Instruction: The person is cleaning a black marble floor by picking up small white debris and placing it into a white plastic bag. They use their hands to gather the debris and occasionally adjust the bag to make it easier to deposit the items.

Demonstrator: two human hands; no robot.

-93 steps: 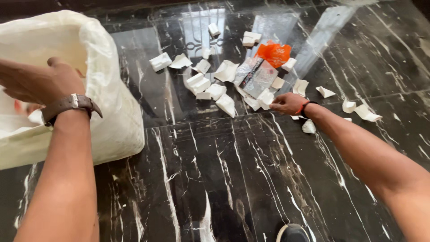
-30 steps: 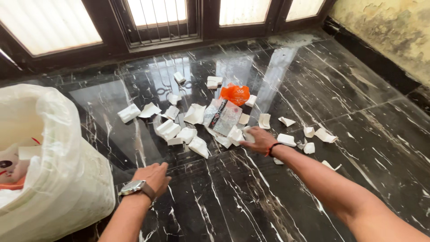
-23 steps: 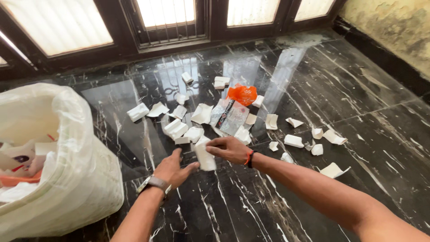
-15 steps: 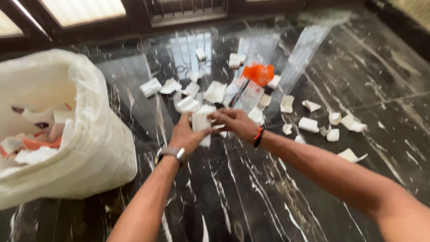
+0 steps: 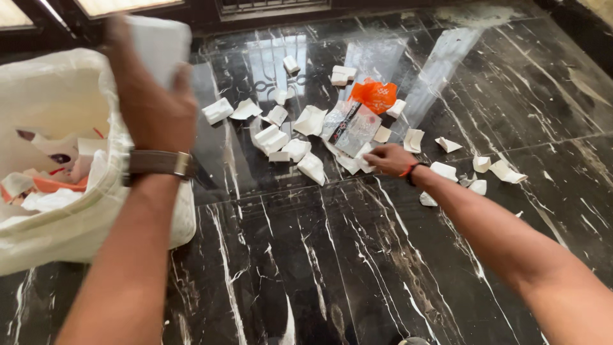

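While one hand lifts a white piece by the sack, the other reaches into the scraps on the floor.

Biggest of all is the black marble floor (image 5: 306,255) under both arms, then the pale plastic sack (image 5: 70,217) just left of the left hand (image 5: 150,96), open-mouthed and part full of scraps. That left hand, with a brown wrist strap, is raised and closed around a white paper piece (image 5: 156,45), blurred, beside the sack's rim. Well apart from it, the right hand (image 5: 391,158) lies low on the floor, fingers curled at the near edge of the scattered white paper scraps (image 5: 281,137); whether it grips one I cannot tell. Just beyond its fingers lies a clear plastic wrapper (image 5: 351,124), and past that a small orange wrapper (image 5: 373,94).
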